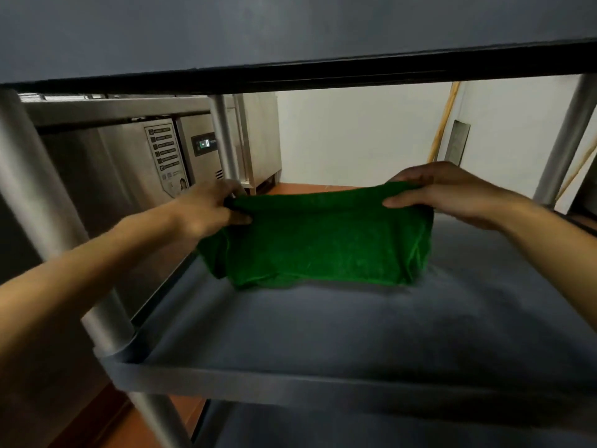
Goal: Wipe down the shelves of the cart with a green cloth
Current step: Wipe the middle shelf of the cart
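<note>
A green cloth (319, 240) hangs spread between my two hands over the far half of the cart's grey middle shelf (323, 337). My left hand (206, 210) pinches its upper left corner. Its upper right edge is gripped by my right hand (452, 192), thumb in front and fingers behind. The cloth's lower edge touches the shelf surface. The top shelf (290, 37) fills the upper part of the view, and a lower shelf (355, 428) shows beneath.
Silver cart posts stand at near left (42, 202), far left (226, 140) and far right (565, 140). A stainless steel refrigerated counter (129, 156) stands left of the cart. Behind are a white wall, a wooden handle (444, 121) and orange floor (300, 188).
</note>
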A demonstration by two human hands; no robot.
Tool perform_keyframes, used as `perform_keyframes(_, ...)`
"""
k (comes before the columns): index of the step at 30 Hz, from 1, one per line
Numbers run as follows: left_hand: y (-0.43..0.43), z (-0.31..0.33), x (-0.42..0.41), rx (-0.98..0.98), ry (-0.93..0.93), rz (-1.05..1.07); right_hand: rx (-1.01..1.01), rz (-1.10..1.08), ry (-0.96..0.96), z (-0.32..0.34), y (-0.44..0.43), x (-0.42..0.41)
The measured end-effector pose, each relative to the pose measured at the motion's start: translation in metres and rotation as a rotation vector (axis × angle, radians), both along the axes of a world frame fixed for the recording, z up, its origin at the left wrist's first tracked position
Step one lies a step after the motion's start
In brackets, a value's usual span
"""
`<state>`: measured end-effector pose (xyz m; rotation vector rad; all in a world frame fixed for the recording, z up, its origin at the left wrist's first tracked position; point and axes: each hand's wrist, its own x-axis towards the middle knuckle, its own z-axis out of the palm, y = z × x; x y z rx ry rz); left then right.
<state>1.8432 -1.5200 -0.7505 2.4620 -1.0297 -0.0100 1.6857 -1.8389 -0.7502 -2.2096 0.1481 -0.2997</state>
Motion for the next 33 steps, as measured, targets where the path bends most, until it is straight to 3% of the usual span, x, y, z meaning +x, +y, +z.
perform_keyframes(4, -0.051, -0.008, 0.045, -0.045, -0.094, 0.114, 0.020, -0.143, -0.024, 0.002, -0.025, 0.045)
perform_keyframes(8, -0.112, -0.015, 0.084, -0.297, 0.257, 0.318, 0.052, -0.400, -0.059, 0.000, -0.062, 0.104)
perform_keyframes(11, -0.169, -0.020, 0.100, -0.533, 0.081, 0.396, -0.049, -0.683, -0.294, -0.005, -0.080, 0.145)
perform_keyframes(13, -0.194, -0.030, 0.094, -0.575, -0.003, 0.377, -0.185, -0.744, -0.371, -0.016, -0.085, 0.147)
perform_keyframes(15, -0.206, -0.055, 0.088, -0.451, -0.022, 0.289, -0.313, -0.654, -0.290, -0.040, -0.096, 0.133)
perform_keyframes(19, -0.208, -0.121, 0.082, 0.070, -0.120, 0.084, -0.533, -0.449, 0.199, -0.111, -0.125, 0.095)
perform_keyframes(21, -0.208, -0.140, 0.078, 0.220, -0.217, 0.019, -0.508, -0.400, 0.220, -0.132, -0.133, 0.084)
perform_keyframes(24, -0.201, -0.141, 0.081, 0.212, -0.266, -0.037, -0.512, -0.362, 0.176, -0.137, -0.137, 0.081)
perform_keyframes(33, -0.179, -0.138, 0.075, 0.121, -0.096, -0.092, -0.556, -0.328, 0.174, -0.137, -0.133, 0.070)
